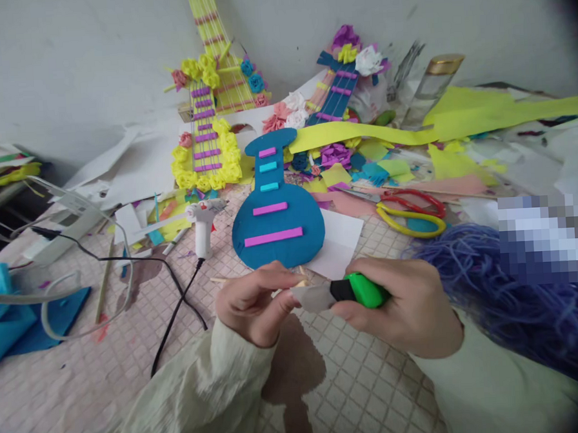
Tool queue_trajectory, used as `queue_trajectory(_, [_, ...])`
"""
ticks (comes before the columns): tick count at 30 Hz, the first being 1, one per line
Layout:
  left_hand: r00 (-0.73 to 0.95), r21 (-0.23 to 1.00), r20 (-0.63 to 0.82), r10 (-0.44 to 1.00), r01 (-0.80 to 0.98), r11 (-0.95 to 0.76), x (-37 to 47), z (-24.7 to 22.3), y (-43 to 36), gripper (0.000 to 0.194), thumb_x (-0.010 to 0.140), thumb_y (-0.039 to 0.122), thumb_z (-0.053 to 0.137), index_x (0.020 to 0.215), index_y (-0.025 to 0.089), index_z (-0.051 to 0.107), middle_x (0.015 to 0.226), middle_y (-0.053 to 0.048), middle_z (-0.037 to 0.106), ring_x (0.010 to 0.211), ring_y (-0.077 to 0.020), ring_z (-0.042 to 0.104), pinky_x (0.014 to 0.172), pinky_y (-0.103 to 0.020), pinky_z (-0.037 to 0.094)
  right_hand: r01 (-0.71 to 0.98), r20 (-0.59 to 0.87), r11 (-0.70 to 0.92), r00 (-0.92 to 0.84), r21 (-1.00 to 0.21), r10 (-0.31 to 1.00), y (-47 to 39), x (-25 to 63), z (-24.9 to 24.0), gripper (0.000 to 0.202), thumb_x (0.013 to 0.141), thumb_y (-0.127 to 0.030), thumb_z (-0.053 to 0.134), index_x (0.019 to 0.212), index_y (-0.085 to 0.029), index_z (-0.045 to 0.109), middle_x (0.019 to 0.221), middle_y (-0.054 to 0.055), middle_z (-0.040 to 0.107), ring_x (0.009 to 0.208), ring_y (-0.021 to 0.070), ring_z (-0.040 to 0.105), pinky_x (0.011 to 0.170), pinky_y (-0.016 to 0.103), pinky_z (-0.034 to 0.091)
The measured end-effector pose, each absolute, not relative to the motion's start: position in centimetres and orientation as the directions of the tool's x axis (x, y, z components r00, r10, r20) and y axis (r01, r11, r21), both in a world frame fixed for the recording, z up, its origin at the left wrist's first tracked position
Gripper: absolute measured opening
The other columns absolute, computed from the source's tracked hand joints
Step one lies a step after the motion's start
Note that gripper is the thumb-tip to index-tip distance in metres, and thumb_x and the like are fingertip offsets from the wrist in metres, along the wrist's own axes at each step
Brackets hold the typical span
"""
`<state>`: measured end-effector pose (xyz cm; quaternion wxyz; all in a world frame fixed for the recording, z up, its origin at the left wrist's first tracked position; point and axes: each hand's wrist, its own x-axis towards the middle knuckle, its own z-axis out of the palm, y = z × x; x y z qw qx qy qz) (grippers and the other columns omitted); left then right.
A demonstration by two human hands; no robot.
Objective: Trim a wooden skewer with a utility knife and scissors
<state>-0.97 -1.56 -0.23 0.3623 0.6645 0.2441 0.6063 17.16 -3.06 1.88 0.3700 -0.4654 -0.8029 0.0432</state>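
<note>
My left hand [255, 302] pinches a thin wooden stick [219, 280], whose pale tip shows by the fingertips. My right hand [405, 307] is closed around a knife [365, 290] with a green and black handle. Its broad grey blade [315, 298] points left and meets my left fingertips at the stick's end; exact contact is hidden. Just beyond both hands lies a blue guitar-shaped cutout [277, 218] bearing magenta and light blue strips. A white paper piece [338, 236] sticks out from under its right side.
A white glue gun [202, 231] stands left of the cutout, its black cable running forward. Red-and-yellow-handled scissors [410, 216] and blue stringy material [466, 265] lie right. Behind are decorated paper guitars [205, 137], coloured scraps and a gold-capped glass bottle [437, 83].
</note>
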Motion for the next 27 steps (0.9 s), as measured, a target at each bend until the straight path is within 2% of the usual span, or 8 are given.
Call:
queue_trajectory(8, [0.196,0.8,0.6,0.776,-0.182,-0.572,-1.0,-0.2,-1.2,0.013,0.075,0.016,0.06,0.086,0.019,0.065,0.059,-0.001,0.062,0.049,-0.0091,0.053,0.04,-0.018,0.04,0.724,0.541,0.541,-0.274,-0.428,0.795,-2.7,17.3,1.8,0.048,0.074,-0.058,0.045,0.052,-0.016,0.049,0.044,-0.004,0.039,0.041,0.0062,0.034,0.041,0.021,0.025])
queue_trajectory(10, [0.197,0.778,0.623,0.757,-0.255,-0.574,-0.9,0.4,-1.5,0.012,0.075,0.015,0.06,0.086,0.019,0.065,0.059,-0.001,0.064,0.049,-0.0089,0.054,0.042,-0.019,0.042,0.769,0.531,0.473,-0.209,-0.43,0.821,-2.3,17.9,1.6,0.047,0.073,-0.057,0.047,0.05,-0.017,0.046,0.043,-0.004,0.037,0.041,0.0065,0.033,0.042,0.022,0.025])
queue_trajectory(13, [0.198,0.733,0.665,0.72,-0.36,-0.577,-0.9,1.1,-2.0,0.012,0.073,0.013,0.062,0.084,0.016,0.065,0.058,-0.001,0.065,0.047,-0.0093,0.056,0.048,-0.023,0.047,0.835,0.56,0.315,-0.011,-0.45,0.829,-1.4,19.0,1.6,0.043,0.073,-0.053,0.051,0.049,-0.018,0.042,0.042,-0.005,0.032,0.041,0.0068,0.031,0.044,0.023,0.026])
queue_trajectory(16, [0.246,0.794,0.588,0.771,-0.359,-0.491,-0.8,1.0,-2.1,0.013,0.076,0.011,0.058,0.086,0.017,0.064,0.061,-0.002,0.067,0.049,-0.0092,0.056,0.043,-0.019,0.045,0.741,0.533,0.349,0.015,-0.574,0.846,-1.1,19.3,1.9,0.039,0.074,-0.048,0.052,0.052,-0.018,0.041,0.045,-0.005,0.03,0.045,0.0073,0.032,0.046,0.023,0.027])
queue_trajectory(19, [0.263,0.875,0.45,0.853,-0.321,-0.362,-0.6,0.7,-2.1,0.009,0.078,0.014,0.057,0.083,0.017,0.064,0.062,-0.002,0.067,0.048,-0.0087,0.056,0.042,-0.017,0.045,0.574,0.414,0.367,-0.052,-0.732,0.909,-1.3,19.1,2.1,0.038,0.077,-0.046,0.05,0.053,-0.018,0.04,0.048,-0.005,0.03,0.047,0.0076,0.032,0.046,0.023,0.028])
queue_trajectory(22, [0.217,0.925,0.322,0.922,-0.279,-0.257,-0.4,0.6,-2.1,0.011,0.08,0.021,0.056,0.081,0.015,0.064,0.061,-0.002,0.066,0.048,-0.0087,0.055,0.044,-0.019,0.045,0.389,0.29,0.294,-0.069,-0.873,0.954,-1.6,18.8,2.3,0.029,0.072,-0.044,0.056,0.063,-0.018,0.049,0.049,-0.006,0.037,0.048,0.0078,0.036,0.045,0.022,0.031])
queue_trajectory(25, [0.265,0.961,0.237,0.935,-0.203,-0.186,-0.1,0.6,-2.0,0.02,0.081,0.029,0.053,0.077,0.012,0.064,0.056,-0.003,0.064,0.046,-0.0088,0.053,0.044,-0.019,0.043,0.275,0.204,0.236,-0.14,-0.932,0.969,-2.0,18.1,2.4,0.025,0.067,-0.037,0.064,0.082,-0.018,0.058,0.05,-0.007,0.044,0.045,0.0073,0.04,0.045,0.021,0.035])
queue_trajectory(27, [0.344,0.981,0.188,0.92,-0.107,-0.161,0.1,0.4,-1.8,0.027,0.08,0.034,0.053,0.069,0.011,0.062,0.052,-0.002,0.061,0.044,-0.0082,0.051,0.043,-0.019,0.041,0.272,0.216,0.275,-0.228,-0.922,0.949,-2.3,17.3,2.5,0.024,0.07,-0.032,0.062,0.089,-0.019,0.06,0.057,-0.005,0.052,0.05,0.0081,0.045,0.05,0.021,0.039])
